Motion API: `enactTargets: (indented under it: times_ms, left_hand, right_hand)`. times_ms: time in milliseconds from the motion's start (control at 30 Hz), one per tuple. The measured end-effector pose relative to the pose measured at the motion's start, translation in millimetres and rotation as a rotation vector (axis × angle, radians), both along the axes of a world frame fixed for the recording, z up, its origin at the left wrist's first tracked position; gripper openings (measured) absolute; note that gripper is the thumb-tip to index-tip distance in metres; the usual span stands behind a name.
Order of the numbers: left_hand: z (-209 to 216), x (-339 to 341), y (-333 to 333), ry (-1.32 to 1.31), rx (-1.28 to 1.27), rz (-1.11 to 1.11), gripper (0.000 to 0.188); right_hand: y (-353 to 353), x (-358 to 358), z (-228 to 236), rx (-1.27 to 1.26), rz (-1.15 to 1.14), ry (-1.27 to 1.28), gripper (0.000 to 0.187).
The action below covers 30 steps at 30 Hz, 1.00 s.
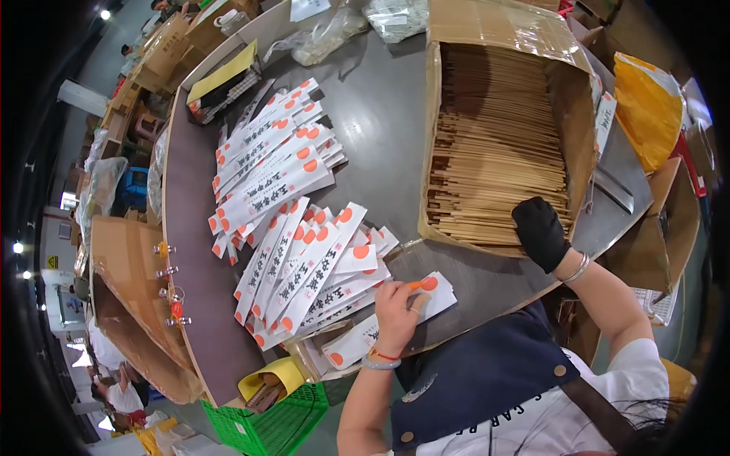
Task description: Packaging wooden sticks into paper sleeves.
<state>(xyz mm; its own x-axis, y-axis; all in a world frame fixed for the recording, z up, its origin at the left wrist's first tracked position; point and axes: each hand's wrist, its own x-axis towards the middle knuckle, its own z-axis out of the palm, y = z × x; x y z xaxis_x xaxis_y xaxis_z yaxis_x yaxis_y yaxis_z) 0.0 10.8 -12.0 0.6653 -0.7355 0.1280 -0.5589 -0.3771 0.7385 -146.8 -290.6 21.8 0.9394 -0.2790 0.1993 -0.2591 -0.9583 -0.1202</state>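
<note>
My bare left hand (397, 313) rests at the near table edge on a small stack of white paper chopstick sleeves (439, 300) with orange dots. An orange covering shows on one fingertip, and the fingers are bent onto the top sleeve. In a black glove, my right hand (541, 234) reaches over the near right corner of an open cardboard box (508, 23). Its curled fingers touch the wooden chopsticks (494, 167) packed in rows there; whatever lies under them is hidden. Several more printed sleeves (266, 186) lie in overlapping piles left of the box.
Plastic bags (327, 38) lie along the table's far side. A yellow-lined holder (272, 386) sits at the near left corner, above a green crate (266, 425). Cardboard cartons (129, 266) stand beyond the left edge. On the right are a yellow bag (646, 110) and an open carton (660, 235).
</note>
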Motion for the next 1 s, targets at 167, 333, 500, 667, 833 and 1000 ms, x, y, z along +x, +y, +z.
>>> enactTargets:
  times_ms: [167,333,500,667,833,1000]
  left_hand:
    - [-10,-5,-6,-0.349,-0.064,0.010,0.025]
    - [-6,-5,-1,-0.388,-0.129,0.001,0.022]
    - [-7,1,5,-0.095,-0.098,-0.131,0.018]
    - [0,6,4,0.050,-0.143,-0.157,0.017]
    - [15,3,-4,0.066,-0.145,-0.203,0.017]
    - [46,-10,-34,-0.219,-0.181,-0.253,0.018]
  right_hand:
    - [5,3,14,0.001,-0.105,-0.010,0.018]
    - [21,-14,47,0.194,0.169,0.115,0.020]
    - [32,-22,47,0.208,0.265,0.128,0.025]
    - [35,-23,49,0.251,0.275,0.040,0.025]
    - [38,-19,38,0.164,0.360,0.113,0.023]
    - [61,-2,57,0.038,0.374,0.270,0.025]
